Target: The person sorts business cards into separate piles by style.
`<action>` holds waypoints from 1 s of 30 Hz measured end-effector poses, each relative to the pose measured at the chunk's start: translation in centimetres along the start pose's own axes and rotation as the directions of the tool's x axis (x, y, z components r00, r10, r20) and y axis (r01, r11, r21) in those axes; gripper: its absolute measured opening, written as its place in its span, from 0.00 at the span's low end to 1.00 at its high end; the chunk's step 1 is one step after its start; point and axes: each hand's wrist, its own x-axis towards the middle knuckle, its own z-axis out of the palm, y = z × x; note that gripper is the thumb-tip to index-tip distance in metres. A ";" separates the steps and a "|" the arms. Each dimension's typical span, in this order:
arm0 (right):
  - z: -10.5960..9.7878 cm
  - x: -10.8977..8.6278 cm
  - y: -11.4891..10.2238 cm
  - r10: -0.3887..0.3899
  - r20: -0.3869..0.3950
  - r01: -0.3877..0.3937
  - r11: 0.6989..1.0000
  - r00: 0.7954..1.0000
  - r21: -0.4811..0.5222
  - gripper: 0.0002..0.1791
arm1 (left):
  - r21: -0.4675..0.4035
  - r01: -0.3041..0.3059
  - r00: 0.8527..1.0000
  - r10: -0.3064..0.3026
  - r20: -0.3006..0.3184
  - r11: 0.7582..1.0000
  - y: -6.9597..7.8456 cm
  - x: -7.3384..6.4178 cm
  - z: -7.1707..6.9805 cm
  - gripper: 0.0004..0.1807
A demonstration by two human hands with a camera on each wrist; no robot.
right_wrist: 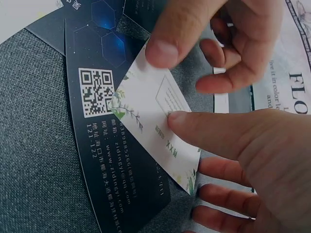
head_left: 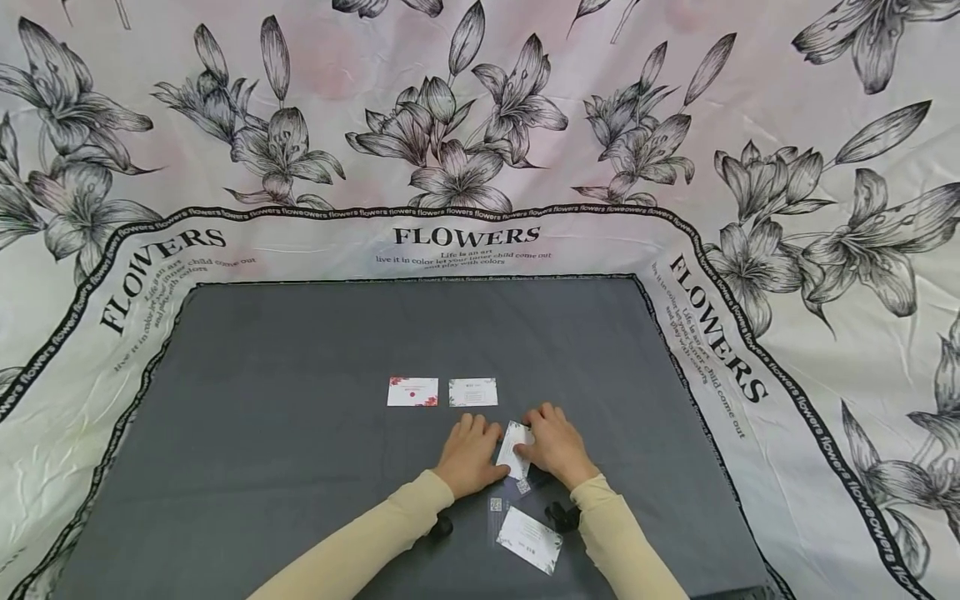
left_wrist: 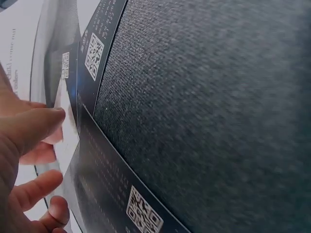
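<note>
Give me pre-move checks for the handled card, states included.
1. Right hand has its thumb on the handled card: ok.
2. Left hand touching it: cannot tell; thumb overlaps its corner in view.
3. Printed side showing: ok.
4. Clear of dark card: cannot tell; they overlap in view.
5. Red-flower card and leaf-trimmed card apart: ok, visible gap.
6. Lower white card square to that pair: not ok, tilted.

Pale floral cloth [head_left: 330, 58] framing a dark grey panel [head_left: 300, 400]
In the head view, black line-drawn lilies [head_left: 459, 177] run from nine o'clock through twelve to nearly four. Bold "FLOWERS" lettering [head_left: 467, 236] sits at nine, twelve and three, between two thin black bands [head_left: 345, 213]. A dark object [head_left: 738, 594], cut off by the bottom edge, shows between four and five.
</note>
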 end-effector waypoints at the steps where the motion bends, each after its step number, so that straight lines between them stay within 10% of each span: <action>1: 0.0 0.1 0.0 -0.002 -0.001 0.002 1.000 1.000 0.002 0.23 | 0.021 0.000 1.000 0.000 -0.001 1.000 0.1 0.1 0.1 0.25; 16: -0.2 1.2 0.5 0.048 -0.016 -0.046 0.993 0.999 0.107 0.08 | 0.130 0.035 0.996 -0.024 -0.086 0.991 0.4 1.7 0.5 0.30; 30: -0.2 3.1 3.0 0.190 0.020 -0.185 0.924 0.982 0.336 0.07 | 0.097 0.134 0.990 -0.130 -0.048 0.986 0.1 3.1 0.6 0.33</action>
